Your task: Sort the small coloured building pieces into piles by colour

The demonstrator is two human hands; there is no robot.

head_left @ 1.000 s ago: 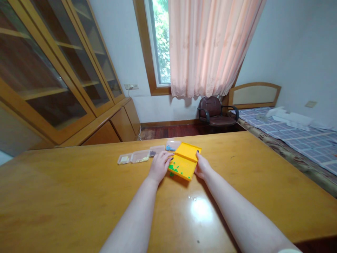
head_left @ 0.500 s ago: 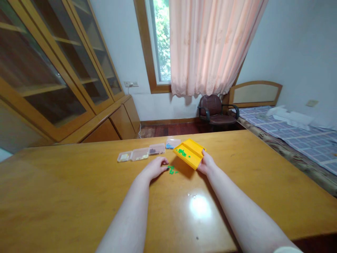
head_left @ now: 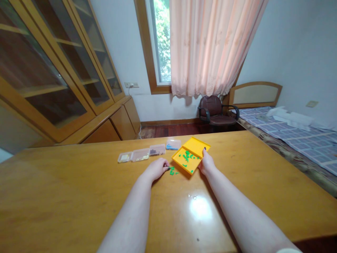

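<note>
Apparently for a steady hold, the right hand [head_left: 206, 163] clasps the open yellow case [head_left: 196, 144] at its right edge, thumb on top, near the frame's centre; green pieces [head_left: 187, 154] lie in its nearer half. The left hand [head_left: 157, 168] curls beside a loose green pile [head_left: 172, 171] on the tabletop [head_left: 79, 189]; whether it pinches any, I cannot tell. Clear boxes [head_left: 138, 154] beyond hold pale, dark and blue bits.

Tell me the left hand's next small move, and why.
Probably, the left hand should pinch up one of the loose green pieces: they lie on the table right by its fingertips, while the right hand holds the open yellow box, with more green bits inside, close by.
</note>
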